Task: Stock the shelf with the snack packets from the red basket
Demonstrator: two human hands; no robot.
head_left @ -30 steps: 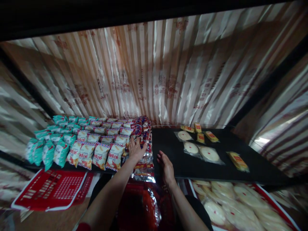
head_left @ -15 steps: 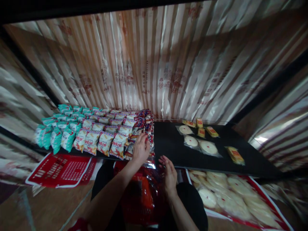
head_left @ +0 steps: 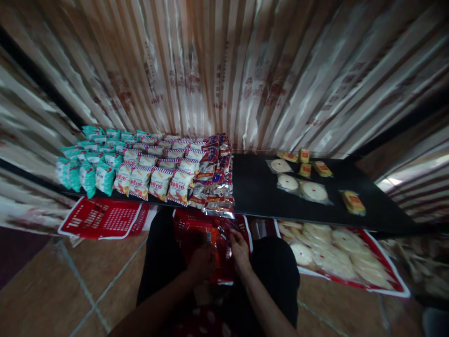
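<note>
My left hand (head_left: 202, 263) and right hand (head_left: 240, 248) flank glossy packaging (head_left: 222, 244), grips unclear; hard tugging could tear it.

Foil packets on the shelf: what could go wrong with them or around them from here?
Their near ends reach the front edge of the black shelf, so the foil packets might slide off if bumped. The left hand and right hand are at the red basket below, and could knock them when lifted. The front white snack bags also stand near the edge and may tip.
</note>
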